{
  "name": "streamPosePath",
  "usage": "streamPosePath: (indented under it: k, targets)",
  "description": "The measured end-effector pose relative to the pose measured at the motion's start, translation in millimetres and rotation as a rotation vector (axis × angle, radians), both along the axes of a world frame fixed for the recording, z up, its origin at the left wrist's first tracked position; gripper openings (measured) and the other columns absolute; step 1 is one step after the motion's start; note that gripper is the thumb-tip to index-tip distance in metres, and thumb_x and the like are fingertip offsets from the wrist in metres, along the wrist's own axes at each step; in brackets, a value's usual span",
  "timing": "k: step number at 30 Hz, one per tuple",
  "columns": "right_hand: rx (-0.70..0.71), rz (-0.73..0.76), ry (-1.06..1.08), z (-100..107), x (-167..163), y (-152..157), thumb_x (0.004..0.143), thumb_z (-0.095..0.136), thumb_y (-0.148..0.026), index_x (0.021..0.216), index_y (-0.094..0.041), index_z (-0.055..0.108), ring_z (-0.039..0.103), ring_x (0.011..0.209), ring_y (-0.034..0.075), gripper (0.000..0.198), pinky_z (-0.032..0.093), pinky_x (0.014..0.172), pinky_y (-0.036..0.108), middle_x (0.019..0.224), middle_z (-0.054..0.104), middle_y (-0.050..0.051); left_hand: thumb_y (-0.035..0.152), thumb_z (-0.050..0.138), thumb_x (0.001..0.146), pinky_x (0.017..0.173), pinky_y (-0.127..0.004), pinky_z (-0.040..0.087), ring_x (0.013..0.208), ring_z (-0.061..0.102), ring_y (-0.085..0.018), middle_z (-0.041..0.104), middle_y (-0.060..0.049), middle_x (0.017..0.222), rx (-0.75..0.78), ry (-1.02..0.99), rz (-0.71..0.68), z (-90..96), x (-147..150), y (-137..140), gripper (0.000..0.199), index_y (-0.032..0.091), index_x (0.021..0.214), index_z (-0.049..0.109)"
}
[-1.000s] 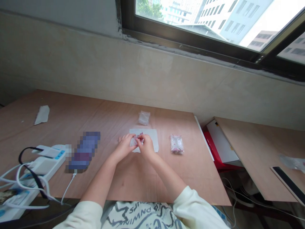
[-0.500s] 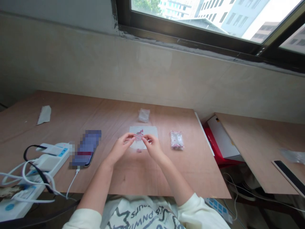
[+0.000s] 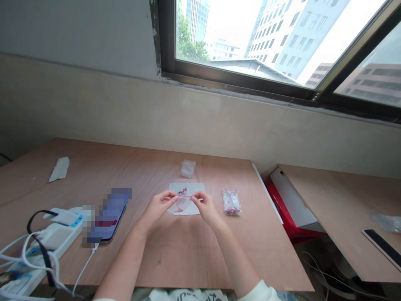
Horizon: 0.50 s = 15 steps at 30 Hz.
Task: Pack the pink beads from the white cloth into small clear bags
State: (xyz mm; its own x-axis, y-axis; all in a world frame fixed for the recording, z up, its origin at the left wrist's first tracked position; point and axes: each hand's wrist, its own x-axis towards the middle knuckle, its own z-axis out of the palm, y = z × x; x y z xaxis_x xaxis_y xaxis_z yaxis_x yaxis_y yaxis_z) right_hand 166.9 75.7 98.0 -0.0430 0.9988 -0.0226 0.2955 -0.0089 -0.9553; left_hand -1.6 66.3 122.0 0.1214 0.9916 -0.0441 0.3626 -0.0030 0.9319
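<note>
One bag (image 3: 186, 202), pinched (pink bits (image 3: 179, 210) inside)

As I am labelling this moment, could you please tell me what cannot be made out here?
All in the head view:
Phone: screen masked by pixelated blocks.
Power strip: cut off at the lower-left corner.
Clear bag between the fingers: reddish contents too small to count.
Red pieces on the white sheet: too small to identify.

A flat table of light brown wood (image 3: 184, 263) stands close to a smooth beige wall (image 3: 112, 108), which is grey (image 3: 75, 33) above. Over it, bright daylight enters through a wide window with dark metal frame (image 3: 219, 77); outside are pale tall buildings (image 3: 278, 33) and a green tree (image 3: 189, 44). At right is a second wooden table (image 3: 338, 205).
</note>
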Motion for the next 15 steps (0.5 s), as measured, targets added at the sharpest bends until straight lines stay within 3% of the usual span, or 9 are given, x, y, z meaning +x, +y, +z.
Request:
streamPosePath:
  k: [8, 15]
  targets:
    - [0.065, -0.069, -0.224, -3.7, -8.8, -4.2, 0.07, 0.043, -0.015, 0.059, -0.017, 0.047, 0.047, 0.067, 0.015, 0.011, 0.035, 0.062, 0.026, 0.063, 0.052, 0.003, 0.034, 0.054, 0.065, 0.075, -0.028, 0.04, 0.081, 0.055, -0.019, 0.064, -0.004, 0.079, 0.025, 0.057, 0.047, -7.9, -2.0, -3.6, 0.02, 0.016, 0.07, 0.061]
    - [0.002, 0.016, 0.064, -2.9, -8.1, -7.8, 0.067, 0.05, -0.026, 0.064, -0.017, 0.05, 0.047, 0.062, 0.012, 0.01, 0.035, 0.058, 0.024, 0.065, 0.052, 0.0, 0.037, 0.053, 0.066, 0.077, -0.028, 0.039, 0.083, 0.054, -0.019, 0.063, -0.003, 0.079, 0.033, 0.041, 0.044, -10.9, -0.6, -2.1, 0.02, 0.017, 0.071, 0.059]
